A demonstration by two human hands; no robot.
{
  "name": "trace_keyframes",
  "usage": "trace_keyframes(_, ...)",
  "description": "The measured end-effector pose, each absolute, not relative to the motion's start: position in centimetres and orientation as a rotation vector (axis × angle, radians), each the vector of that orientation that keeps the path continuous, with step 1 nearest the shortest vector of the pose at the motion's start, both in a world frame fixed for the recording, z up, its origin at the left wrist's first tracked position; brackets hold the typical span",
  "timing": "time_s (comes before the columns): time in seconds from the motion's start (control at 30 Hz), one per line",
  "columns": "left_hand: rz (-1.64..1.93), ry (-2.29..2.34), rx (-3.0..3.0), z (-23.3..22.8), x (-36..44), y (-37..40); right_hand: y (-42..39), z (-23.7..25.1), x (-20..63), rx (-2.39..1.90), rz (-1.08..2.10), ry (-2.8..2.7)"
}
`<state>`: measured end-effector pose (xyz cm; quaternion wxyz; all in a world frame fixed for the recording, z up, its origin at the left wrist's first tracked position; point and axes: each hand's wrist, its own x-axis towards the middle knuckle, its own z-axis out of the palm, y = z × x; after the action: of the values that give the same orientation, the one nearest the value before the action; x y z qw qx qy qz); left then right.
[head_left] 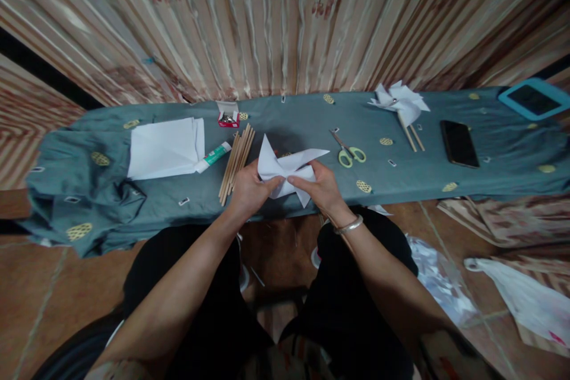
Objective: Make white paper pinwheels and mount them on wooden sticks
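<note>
Holding a folded white paper pinwheel [287, 173] between them, the left hand [249, 190] and right hand [321, 189] pinch it at its centre, just above the near edge of the surface [289, 119]. Fingers of both hands are pressed together on the paper; several pointed blades already stand out, so folding appears largely done, while no stick is attached yet.

Immediately left of the left hand lies one bundle of wooden sticks [236, 161]; the exact count cannot be read. Beyond it: one glue tube [214, 156], one stack of white paper sheets [165, 146], one small red box [228, 119]. Right of the right hand: one pair of scissors [350, 151], then one finished pinwheel [401, 104] on its sticks, one dark phone [458, 142], and one blue-framed tablet [534, 98] farthest out.
</note>
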<state>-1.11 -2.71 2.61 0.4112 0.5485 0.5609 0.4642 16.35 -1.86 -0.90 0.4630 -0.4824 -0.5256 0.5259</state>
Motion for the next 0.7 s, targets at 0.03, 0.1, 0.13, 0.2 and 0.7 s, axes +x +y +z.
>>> trace_keyframes(0.03,1.173,1.398,1.380,2.6,-1.1,-2.7,-1.9,-0.9,16.4,-1.190,1.294,-1.288)
trace_keyframes(0.1,1.188,1.347,1.355,2.3,-1.0,-2.6,-1.8,-0.8,16.4,-1.202,1.297,-1.277)
trace_keyframes(0.13,1.195,1.313,1.336,1.9,-1.1,-2.5,-1.8,-0.8,16.4,-1.211,1.297,-1.271)
trace_keyframes(0.2,1.203,1.239,1.299,1.3,-1.2,-2.1,-1.8,-0.5,16.4,-1.227,1.297,-1.255)
trace_keyframes(0.7,1.060,1.348,2.451,2.2,-1.3,-5.2,-1.6,0.1,16.3,-1.248,1.301,-1.100)
